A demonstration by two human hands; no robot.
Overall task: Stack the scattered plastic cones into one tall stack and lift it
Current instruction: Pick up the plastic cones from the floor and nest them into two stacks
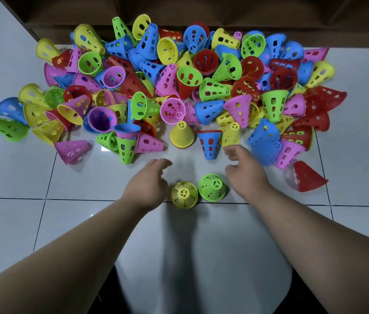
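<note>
**Cones within reach: two upright ones between the hands**

Cones (179, 87) lie in a broad, many-coloured heap across the far side of the tiled floor (20, 177), most tipped on their sides with mouths pointing every way. Nearer the person, two stand apart from the heap, wide end down and narrow end up: a yellow cone (184, 195) and a green cone (212, 187), touching or nearly touching side by side.

The left hand (149, 184) hovers just beside the yellow cone, fingers loosely spread and holding nothing. The right hand (245, 171) hangs just beside the green cone, also released and empty, its fingers reaching forward toward a blue cone (209, 143) (it stands narrow end down, with a red one nested inside) at the heap's near edge.

Each upright cone's long axis is vertical, so a grasp from above or around the sides would suit. The yellow one lies to the right of the left hand, the green one to the left of the right hand; each hand is nearer its own. No tall stack is built yet, so the task looks to be at its start.
</note>
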